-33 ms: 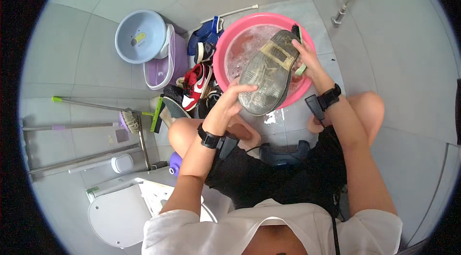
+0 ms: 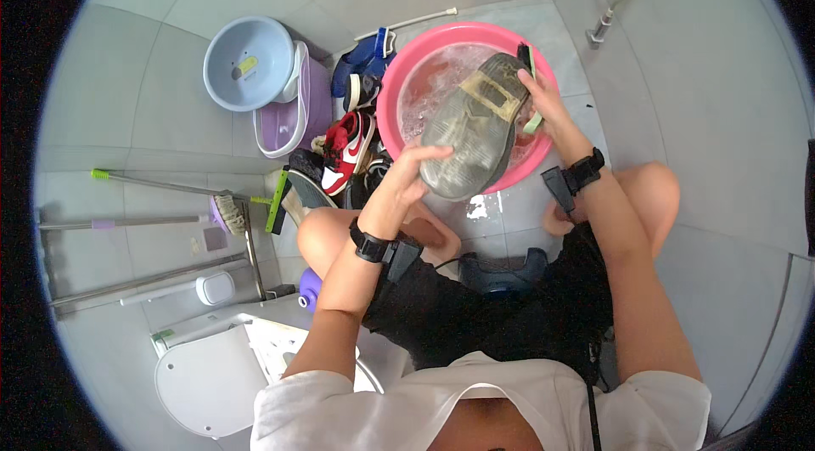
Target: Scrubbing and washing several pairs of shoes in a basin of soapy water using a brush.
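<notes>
A dark grey shoe (image 2: 467,132) is turned sole up over the near part of a pink basin (image 2: 388,107) of sudsy water. My left hand (image 2: 413,169) grips its wide lower end, thumb lying across the sole. At the narrower upper end, my right hand (image 2: 545,101) is closed on the shoe, with the thumb on the sole's edge. That same hand also has a brush (image 2: 533,123) with a light green handle and dark bristles, held along the shoe's far right side. A worn tan patch shows on the sole. The fingers beneath the shoe are hidden.
Left of the basin lie a red and white sneaker (image 2: 344,154), a black and white shoe (image 2: 362,93) and blue slippers (image 2: 361,60). A light blue basin (image 2: 222,81) rests on a purple bucket (image 2: 318,103). A green-headed squeegee (image 2: 278,203) leans near my left knee.
The shoe has tilted slightly, and its lower end sits a little higher and further left. Both hands keep their hold.
</notes>
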`<state>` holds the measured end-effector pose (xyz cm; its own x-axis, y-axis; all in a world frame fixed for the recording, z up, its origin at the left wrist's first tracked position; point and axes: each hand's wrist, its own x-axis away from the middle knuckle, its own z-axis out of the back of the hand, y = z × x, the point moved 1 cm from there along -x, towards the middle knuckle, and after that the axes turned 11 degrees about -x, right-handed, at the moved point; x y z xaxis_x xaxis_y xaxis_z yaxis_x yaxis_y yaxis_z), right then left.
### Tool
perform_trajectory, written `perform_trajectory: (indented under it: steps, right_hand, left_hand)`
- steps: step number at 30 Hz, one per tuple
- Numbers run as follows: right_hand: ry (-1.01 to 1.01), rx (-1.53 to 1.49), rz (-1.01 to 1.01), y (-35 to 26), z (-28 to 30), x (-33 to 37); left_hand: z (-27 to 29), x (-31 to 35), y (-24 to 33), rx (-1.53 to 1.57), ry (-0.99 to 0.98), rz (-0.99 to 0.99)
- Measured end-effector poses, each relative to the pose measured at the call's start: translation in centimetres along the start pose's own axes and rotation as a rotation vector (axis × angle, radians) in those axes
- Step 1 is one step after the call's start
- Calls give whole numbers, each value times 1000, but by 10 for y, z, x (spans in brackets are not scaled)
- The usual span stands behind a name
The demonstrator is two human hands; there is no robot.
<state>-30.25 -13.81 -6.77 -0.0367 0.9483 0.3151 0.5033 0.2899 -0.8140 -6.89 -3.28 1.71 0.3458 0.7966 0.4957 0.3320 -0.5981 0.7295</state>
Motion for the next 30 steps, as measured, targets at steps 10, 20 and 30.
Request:
perform_trajectory:
  steps: [10, 20, 30]
  right_hand:
    - [-537, 618, 595, -5, -57, 106]
    - [-420, 1050, 363, 23, -19, 60]
    - [-58, 180, -82, 18, -1, 36]
  left_hand:
    - [50, -23, -2, 125, 352, -173]
    - [36, -12, 9, 31, 425, -359]
    - [27, -4, 21, 76, 140, -407]
